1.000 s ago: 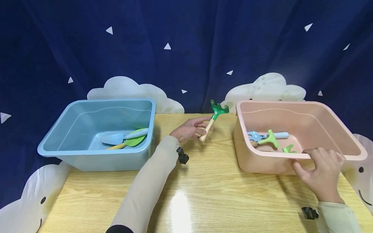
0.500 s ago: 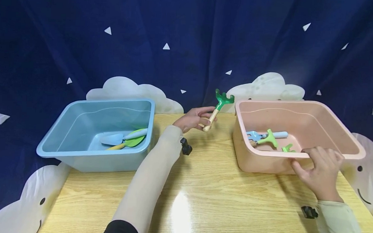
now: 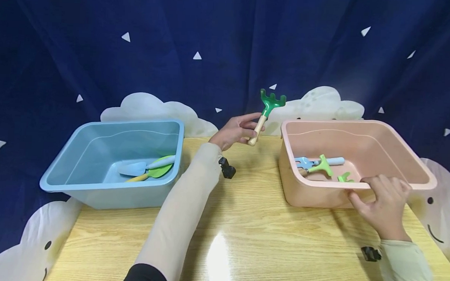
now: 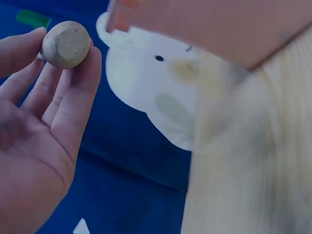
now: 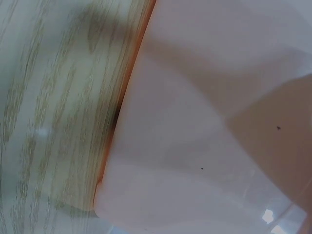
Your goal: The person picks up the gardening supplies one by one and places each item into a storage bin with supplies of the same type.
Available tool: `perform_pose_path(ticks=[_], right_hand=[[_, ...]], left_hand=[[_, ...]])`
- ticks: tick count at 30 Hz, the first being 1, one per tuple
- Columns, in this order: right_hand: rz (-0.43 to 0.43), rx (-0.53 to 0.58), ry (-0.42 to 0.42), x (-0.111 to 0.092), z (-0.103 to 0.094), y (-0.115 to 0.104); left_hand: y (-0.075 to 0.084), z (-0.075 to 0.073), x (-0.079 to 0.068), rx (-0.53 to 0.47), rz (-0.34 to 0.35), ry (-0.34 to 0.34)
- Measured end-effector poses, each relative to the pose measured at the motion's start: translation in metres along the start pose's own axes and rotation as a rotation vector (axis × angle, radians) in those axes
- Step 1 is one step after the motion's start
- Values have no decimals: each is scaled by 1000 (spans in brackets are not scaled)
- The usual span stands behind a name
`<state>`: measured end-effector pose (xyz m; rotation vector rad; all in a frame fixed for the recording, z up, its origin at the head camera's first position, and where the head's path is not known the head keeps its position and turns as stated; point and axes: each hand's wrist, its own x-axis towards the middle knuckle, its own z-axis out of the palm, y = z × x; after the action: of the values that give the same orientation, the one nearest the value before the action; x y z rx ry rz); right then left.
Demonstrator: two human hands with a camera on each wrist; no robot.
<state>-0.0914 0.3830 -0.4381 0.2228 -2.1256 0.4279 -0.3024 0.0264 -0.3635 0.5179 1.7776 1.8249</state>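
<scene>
My left hand (image 3: 236,131) pinches the wooden handle of a small toy rake (image 3: 271,104) between thumb and fingers. The rake's green tines point up, held above the far edge of the table between two bins. In the left wrist view the round handle end (image 4: 68,45) faces the camera. My right hand (image 3: 386,204) grips the front rim of the pink bin (image 3: 294,189), fingers over the edge and thumb outside. Inside that bin lie a light blue fork (image 3: 335,161), a light green rake (image 3: 324,166) and another light green piece (image 3: 345,177).
A blue bin (image 3: 105,194) stands at the left, holding a light blue trowel (image 3: 133,168) and a green shovel (image 3: 161,170) with a yellow handle. Both bins sit on the wooden table (image 3: 266,238). A dark blue curtain (image 3: 229,40) with cloud shapes hangs behind.
My left hand has lifted the green rake higher and moved it slightly to the right. The right hand has kept its grip on the pink bin's rim.
</scene>
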Motion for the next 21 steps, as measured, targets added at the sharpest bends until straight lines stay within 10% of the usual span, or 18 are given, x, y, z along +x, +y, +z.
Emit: perform_pose_path(ticks=[21], right_hand=[[-1, 16, 3, 1, 1, 0]], left_hand=[[43, 32, 6, 181, 48, -118]])
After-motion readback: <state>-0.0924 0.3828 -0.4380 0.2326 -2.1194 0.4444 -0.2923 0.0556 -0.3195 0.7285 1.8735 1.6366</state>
